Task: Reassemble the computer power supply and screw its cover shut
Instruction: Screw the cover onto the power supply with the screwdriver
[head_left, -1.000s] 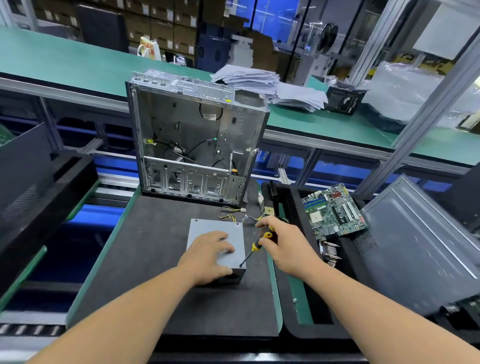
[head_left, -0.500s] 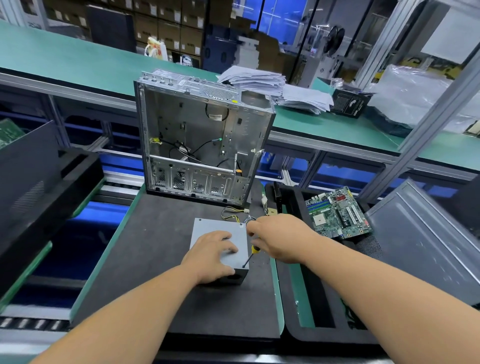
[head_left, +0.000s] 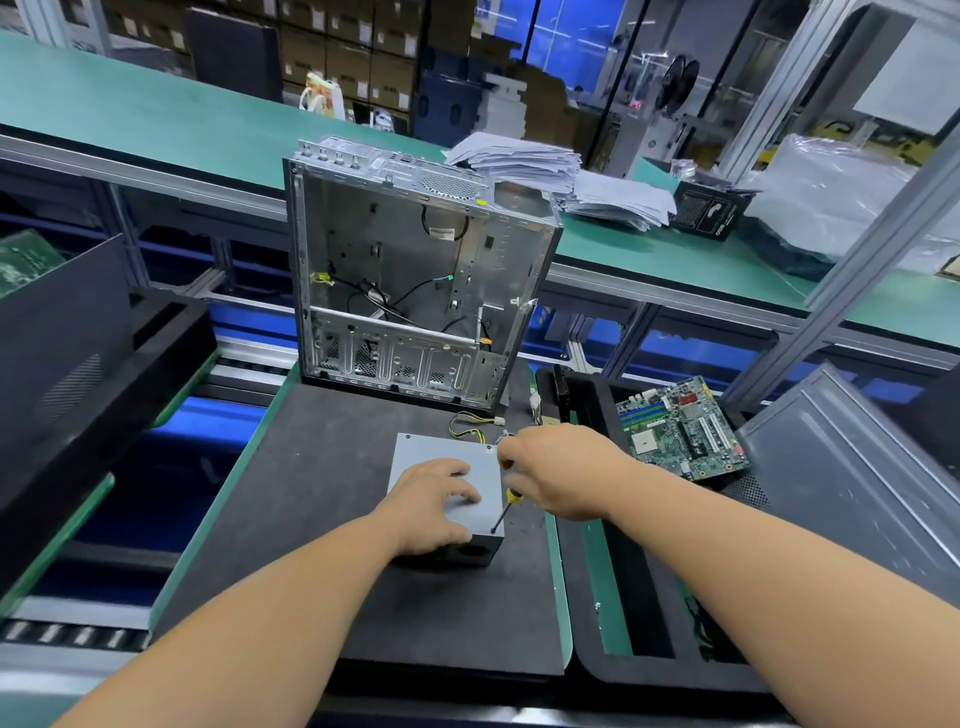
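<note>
Screwdriver (head_left: 506, 508) now stands steeper, gripped by the right hand (head_left: 558, 475), its tip at the grey power supply (head_left: 441, 467) corner; left hand (head_left: 434, 506) still presses flat beside it.

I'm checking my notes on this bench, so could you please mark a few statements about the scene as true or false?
1. The left hand rests on top of the power supply. True.
2. The right hand holds a screwdriver whose tip meets the cover's near right corner. True.
3. The computer case lies flat with its side panel fitted. False: it stands upright behind the power supply, its open side facing the camera.
4. The motherboard is mounted inside the case. False: it lies in the black tray to the right.
5. A stack of papers sits on the green bench behind the case. True.
</note>
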